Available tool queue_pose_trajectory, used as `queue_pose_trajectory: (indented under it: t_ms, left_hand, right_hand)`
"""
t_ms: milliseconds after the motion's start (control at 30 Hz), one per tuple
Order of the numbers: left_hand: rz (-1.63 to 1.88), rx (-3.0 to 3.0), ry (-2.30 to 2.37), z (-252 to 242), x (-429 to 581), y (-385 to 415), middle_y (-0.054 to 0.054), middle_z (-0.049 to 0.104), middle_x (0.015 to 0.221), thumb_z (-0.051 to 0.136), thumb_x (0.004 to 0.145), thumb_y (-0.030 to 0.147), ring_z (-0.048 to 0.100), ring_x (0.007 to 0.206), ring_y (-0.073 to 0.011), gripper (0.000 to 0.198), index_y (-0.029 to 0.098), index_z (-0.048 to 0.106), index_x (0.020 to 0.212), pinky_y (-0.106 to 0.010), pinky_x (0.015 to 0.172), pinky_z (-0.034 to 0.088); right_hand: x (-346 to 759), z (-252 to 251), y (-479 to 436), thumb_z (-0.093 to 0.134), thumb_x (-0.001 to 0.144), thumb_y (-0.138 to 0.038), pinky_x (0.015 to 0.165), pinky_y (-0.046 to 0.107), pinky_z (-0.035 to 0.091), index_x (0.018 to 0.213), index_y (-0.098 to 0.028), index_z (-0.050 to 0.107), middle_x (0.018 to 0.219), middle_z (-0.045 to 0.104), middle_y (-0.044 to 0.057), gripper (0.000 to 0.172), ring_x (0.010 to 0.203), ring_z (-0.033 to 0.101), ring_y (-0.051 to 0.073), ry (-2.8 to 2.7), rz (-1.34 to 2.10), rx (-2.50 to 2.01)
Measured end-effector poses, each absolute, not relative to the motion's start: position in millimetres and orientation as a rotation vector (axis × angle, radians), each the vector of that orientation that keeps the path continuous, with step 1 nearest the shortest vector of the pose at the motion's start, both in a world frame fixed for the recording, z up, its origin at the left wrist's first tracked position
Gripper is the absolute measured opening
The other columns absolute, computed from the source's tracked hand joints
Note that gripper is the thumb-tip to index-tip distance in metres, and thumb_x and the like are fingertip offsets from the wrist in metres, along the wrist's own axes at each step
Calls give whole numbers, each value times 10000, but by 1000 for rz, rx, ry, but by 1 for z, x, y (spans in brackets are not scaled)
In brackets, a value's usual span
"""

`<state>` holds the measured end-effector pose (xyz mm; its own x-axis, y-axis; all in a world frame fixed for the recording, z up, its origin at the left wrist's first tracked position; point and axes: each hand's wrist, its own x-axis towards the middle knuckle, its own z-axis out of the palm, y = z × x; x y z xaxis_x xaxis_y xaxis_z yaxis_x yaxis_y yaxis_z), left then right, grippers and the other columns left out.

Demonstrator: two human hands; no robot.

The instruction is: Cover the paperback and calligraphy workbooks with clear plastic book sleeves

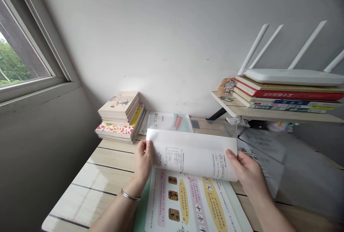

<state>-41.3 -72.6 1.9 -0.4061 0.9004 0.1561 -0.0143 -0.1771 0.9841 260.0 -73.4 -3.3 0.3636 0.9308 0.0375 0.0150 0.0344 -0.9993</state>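
Observation:
An open book (192, 203) lies on the wooden desk, its printed page showing pink and yellow blocks of text and small brown pictures. Above it, a curling white page (193, 149) with small black print is raised between my hands. My left hand (143, 158), with a silver bangle on the wrist, pinches the page's left edge. On the right edge, my right hand (248, 169) grips the same page, thumb on top. A clear plastic sheet (212, 126) shows just beyond the page's far edge.
Stacked books (118, 117) stand at the desk's back left. To the right, a raised shelf (242, 112) holds more books, a small figurine (226, 86) and a white router (292, 76) with tall antennas. Translucent plastic (266, 160) lies under the shelf. A window (24, 56) is at left.

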Motion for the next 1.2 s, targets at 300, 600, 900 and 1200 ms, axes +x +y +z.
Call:
queue_pose_trajectory:
  t_ms: [300, 600, 900, 1200]
  left_hand:
    - [1625, 1020, 1253, 13, -43, -75, 50, 428, 599, 616, 723, 534, 338, 518, -68, 392, 153, 531, 744, -180, 468, 283]
    - [1615, 1035, 1267, 12, -44, -75, 52, 400, 612, 611, 744, 525, 316, 530, -67, 378, 156, 527, 737, -172, 468, 277]
    - [1630, 1048, 1351, 9, -43, -68, 72, 322, 537, 591, 725, 589, 259, 490, -62, 465, 174, 425, 596, -186, 449, 221]
    - [1558, 1051, 1262, 12, -44, -72, 27, 513, 641, 663, 658, 546, 417, 571, -95, 414, 152, 563, 734, -203, 546, 343]
  right_hand:
    - [255, -10, -72, 608, 699, -604, 491, 245, 419, 660, -199, 554, 576, 608, 11, 410, 554, 527, 165, -1027, 684, -1426]
    - [263, 17, -79, 744, 584, -530, 673, 337, 501, 756, -172, 646, 785, 717, 71, 409, 763, 644, 248, -1101, 1084, -1277]
    - [261, 4, -73, 781, 504, -520, 607, 342, 533, 778, -185, 662, 750, 728, 76, 449, 719, 676, 279, -946, 1044, -1293]
    - [258, -1, -71, 708, 595, -563, 571, 318, 511, 757, -193, 652, 703, 706, 48, 408, 661, 644, 242, -997, 893, -1303]
